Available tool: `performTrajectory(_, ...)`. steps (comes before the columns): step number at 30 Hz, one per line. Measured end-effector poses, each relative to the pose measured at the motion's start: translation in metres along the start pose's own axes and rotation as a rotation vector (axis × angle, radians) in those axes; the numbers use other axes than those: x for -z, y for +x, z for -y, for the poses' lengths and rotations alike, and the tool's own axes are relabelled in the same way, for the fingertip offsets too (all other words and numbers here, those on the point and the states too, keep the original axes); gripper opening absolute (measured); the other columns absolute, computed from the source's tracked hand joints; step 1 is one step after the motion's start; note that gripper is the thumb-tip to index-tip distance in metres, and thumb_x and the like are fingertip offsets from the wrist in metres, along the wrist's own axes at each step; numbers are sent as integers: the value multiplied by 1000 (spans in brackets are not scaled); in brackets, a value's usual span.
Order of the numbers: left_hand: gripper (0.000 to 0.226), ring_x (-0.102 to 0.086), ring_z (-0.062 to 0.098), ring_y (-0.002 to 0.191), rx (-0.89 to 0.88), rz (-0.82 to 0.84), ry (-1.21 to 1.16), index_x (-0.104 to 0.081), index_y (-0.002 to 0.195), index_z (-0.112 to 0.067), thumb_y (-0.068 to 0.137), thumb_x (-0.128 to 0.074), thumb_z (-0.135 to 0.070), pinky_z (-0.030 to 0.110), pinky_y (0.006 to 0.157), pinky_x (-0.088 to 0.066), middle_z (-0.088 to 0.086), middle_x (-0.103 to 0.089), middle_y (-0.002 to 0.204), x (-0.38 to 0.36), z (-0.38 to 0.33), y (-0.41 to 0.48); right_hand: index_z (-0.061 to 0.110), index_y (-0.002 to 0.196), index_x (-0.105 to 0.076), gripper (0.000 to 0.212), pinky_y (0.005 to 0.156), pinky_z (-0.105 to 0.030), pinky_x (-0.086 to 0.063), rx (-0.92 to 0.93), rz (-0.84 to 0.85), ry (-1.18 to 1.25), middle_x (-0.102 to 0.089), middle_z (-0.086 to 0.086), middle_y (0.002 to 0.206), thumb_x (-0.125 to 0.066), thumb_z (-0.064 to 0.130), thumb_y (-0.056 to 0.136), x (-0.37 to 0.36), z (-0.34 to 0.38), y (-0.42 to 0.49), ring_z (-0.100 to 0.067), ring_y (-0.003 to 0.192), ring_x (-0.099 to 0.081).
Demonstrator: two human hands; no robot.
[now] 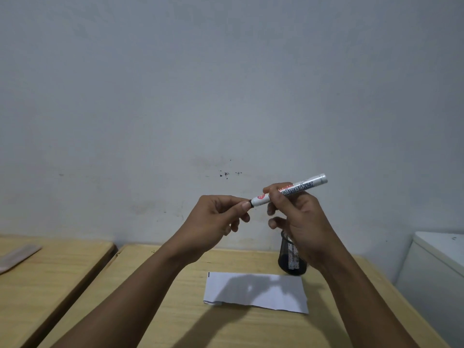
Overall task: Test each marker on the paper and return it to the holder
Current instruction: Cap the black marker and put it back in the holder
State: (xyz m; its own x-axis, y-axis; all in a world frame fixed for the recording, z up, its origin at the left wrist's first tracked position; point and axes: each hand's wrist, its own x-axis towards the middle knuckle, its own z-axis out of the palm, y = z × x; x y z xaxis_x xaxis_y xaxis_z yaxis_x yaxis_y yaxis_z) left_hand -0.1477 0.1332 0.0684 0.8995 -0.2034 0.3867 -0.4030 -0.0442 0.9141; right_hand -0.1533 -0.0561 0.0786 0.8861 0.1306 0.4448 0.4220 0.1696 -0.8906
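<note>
White marker (288,190) held up in the air, my right hand (298,222) wrapped round its barrel. My left hand (216,217) pinches the black cap end (249,203) at its fingertips. Mesh holder (291,257) sits just below my right fingers, paper (256,292) beside it on the wooden table (175,310).

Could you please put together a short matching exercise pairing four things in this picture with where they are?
1. whiteboard marker
2. sheet of paper
3. mesh holder
4. left hand

A. flat on the wooden table
B. pinching the marker's dark end
C. gripped by the right hand, in the air
D. upright behind the paper

Pairs: 1-C, 2-A, 3-D, 4-B
</note>
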Motion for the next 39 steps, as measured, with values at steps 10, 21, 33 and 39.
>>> performTrajectory(10,12,-64,8,59,-379,-174,405,-79,96,-16,88,-71,-19,16,54,-47,-10,-71,67,-18,2,-1,4,85,-72,33,60,-23,-55,55,-289,157,-67,-5,65,-76,33,71,-6,-17,3,-16,57,-58)
performTrajectory(21,20,-54,1,54,-337,-145,733,-76,102,-22,89,-68,-34,15,56,-39,-13,-72,78,-47,34,44,31,119,-64,40,86,-42,-58,320,-332,-1028,-44,18,111,-81,27,83,52,-82,8,-10,103,-54)
performTrajectory(33,46,-66,12,86,-171,76,957,-52,135,-31,91,-60,-41,38,81,-57,-7,-74,96,-106,93,130,28,147,-39,58,73,-29,-58,124,-355,-840,-62,5,103,-64,14,97,134,-92,65,-6,84,-65)
performTrajectory(39,46,-65,24,100,-81,215,1108,-48,138,-26,93,-56,-35,34,78,-53,6,-68,120,-135,127,158,36,143,-42,54,81,-37,-60,-25,-229,-930,-60,5,108,-62,15,97,155,-131,78,-18,95,-66)
